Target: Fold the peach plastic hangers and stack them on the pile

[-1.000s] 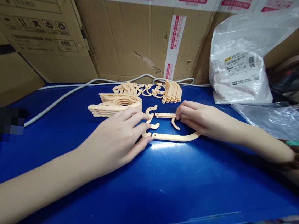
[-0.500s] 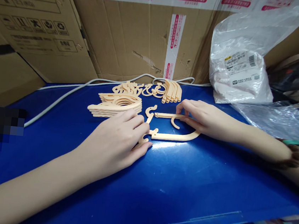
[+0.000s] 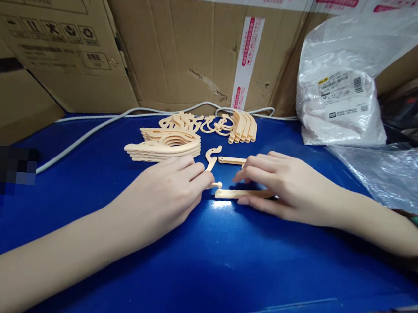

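Observation:
My left hand is closed in a pinch around a small beige plastic piece, mostly hidden by the fingers; its lug sticks out to the right. That lug sits just above the left end of a beige hanger arm. My right hand has the arm between its thumb, at the near side, and its curled fingers; its right part is covered. Beyond them lies a second hanger arm, partly under the right hand. A loose beige hook stands out behind my left fingertips.
On the blue tabletop are stacked beige hanger parts, a heap of small hooks and a row of curved arms. A white cable runs behind, before cardboard boxes. A plastic bag stands at right.
My right hand has left the far arm and moved nearer, to the near arm. The small piece in my left hand has turned, and its lug sits differently at the arm's end.

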{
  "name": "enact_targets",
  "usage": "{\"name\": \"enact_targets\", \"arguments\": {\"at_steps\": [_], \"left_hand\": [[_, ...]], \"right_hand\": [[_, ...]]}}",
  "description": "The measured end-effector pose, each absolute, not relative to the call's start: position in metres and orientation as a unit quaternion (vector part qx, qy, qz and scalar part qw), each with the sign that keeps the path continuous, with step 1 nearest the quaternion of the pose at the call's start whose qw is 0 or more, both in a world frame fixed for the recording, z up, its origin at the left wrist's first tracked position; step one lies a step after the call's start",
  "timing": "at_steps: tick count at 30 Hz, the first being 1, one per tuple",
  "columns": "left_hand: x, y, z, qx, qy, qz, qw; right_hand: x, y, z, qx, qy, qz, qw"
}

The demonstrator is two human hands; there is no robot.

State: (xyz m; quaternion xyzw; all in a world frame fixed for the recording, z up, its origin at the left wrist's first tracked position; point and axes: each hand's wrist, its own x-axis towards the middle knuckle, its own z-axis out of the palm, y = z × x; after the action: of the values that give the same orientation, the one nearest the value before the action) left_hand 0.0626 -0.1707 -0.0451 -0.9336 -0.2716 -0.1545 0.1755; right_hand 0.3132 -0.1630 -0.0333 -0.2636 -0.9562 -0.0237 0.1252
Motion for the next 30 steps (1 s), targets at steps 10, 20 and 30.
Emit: {"name": "enact_targets", "arguments": {"at_steps": [10,20,30], "left_hand": [[0.0625,-0.171,-0.0462,-0.931,-0.294,-0.144,0.165],[0.0625,-0.1765,-0.0427,-0.916,-0.34,-0.141,0.156],[0.0635,-0.1739,-0.0426,-0.919,-0.349,-0.182,0.027]], "right_hand": [[0.3087,-0.1699,-0.0392,-0.273,-0.959,0.004,0.069],[0.3113,-0.1707,-0.0423,-0.263,-0.958,-0.086,0.075],[0.3135,-0.1686,-0.0421,-0.287,-0.95,-0.058,0.106]]}}
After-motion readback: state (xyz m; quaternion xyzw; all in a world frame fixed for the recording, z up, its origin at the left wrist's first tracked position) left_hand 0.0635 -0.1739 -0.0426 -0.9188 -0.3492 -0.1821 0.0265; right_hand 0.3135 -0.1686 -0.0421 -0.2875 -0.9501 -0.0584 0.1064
